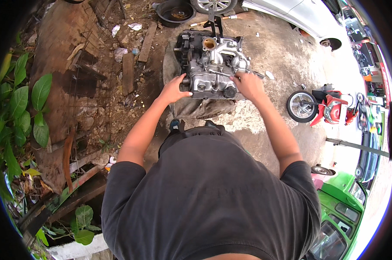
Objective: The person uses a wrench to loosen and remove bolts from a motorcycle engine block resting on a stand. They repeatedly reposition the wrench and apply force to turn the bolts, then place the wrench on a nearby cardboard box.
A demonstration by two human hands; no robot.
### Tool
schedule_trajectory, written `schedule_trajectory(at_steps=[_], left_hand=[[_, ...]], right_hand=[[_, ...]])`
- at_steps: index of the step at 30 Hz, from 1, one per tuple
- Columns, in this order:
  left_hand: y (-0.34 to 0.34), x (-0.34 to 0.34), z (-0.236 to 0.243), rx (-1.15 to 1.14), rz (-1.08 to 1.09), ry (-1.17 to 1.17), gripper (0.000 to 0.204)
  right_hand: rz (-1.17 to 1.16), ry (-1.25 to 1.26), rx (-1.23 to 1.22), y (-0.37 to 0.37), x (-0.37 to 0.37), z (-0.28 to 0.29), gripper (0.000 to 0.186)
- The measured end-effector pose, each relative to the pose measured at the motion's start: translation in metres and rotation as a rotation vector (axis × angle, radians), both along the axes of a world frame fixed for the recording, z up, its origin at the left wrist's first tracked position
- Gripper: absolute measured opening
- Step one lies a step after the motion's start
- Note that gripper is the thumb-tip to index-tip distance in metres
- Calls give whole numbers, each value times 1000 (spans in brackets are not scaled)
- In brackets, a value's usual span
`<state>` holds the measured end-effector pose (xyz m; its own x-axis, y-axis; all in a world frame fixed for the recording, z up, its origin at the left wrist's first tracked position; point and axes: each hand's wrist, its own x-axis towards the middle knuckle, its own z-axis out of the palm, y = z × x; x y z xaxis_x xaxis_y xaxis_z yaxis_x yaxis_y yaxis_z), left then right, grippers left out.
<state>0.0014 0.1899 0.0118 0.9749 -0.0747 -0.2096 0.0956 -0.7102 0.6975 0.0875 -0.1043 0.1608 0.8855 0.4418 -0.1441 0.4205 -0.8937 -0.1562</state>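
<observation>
An engine block (213, 65) with a silvery valve cover (209, 82) and an intake manifold sits in front of me. My left hand (175, 91) rests against the left end of the cover, thumb spread away from the fingers and nothing seen in it. Over the cover's right side, my right hand (248, 85) is closed around a slim metal wrench (221, 73). The wrench lies roughly crosswise between cover and manifold; which fastener it meets, if any, I cannot make out. A round black cap (229, 92) sits on the cover below my right hand.
Cloth (204, 109) lies under the engine. A black basin (175, 13) and a broom (241, 16) are beyond it. Wooden planks (128, 73) and litter lie left. At right stand a red motorcycle (330, 108), a white car (291, 13) and a green vehicle (341, 208).
</observation>
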Motion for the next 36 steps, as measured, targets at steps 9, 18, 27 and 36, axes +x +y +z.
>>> schedule_trajectory(at_steps=[9, 18, 27, 36], left_hand=[[-2, -2, 3, -30, -56, -26, 99], [15, 2, 4, -41, -210, 31, 95], [26, 10, -7, -108, -282, 53, 88], [17, 5, -5, -158, -149, 77, 86]], right_hand=[[-393, 345, 564, 0, -91, -149, 47], [-533, 381, 765, 33, -124, -187, 47], [-801, 831, 1238, 56, -138, -216, 36], [-455, 502, 501, 6, -84, -178, 57]])
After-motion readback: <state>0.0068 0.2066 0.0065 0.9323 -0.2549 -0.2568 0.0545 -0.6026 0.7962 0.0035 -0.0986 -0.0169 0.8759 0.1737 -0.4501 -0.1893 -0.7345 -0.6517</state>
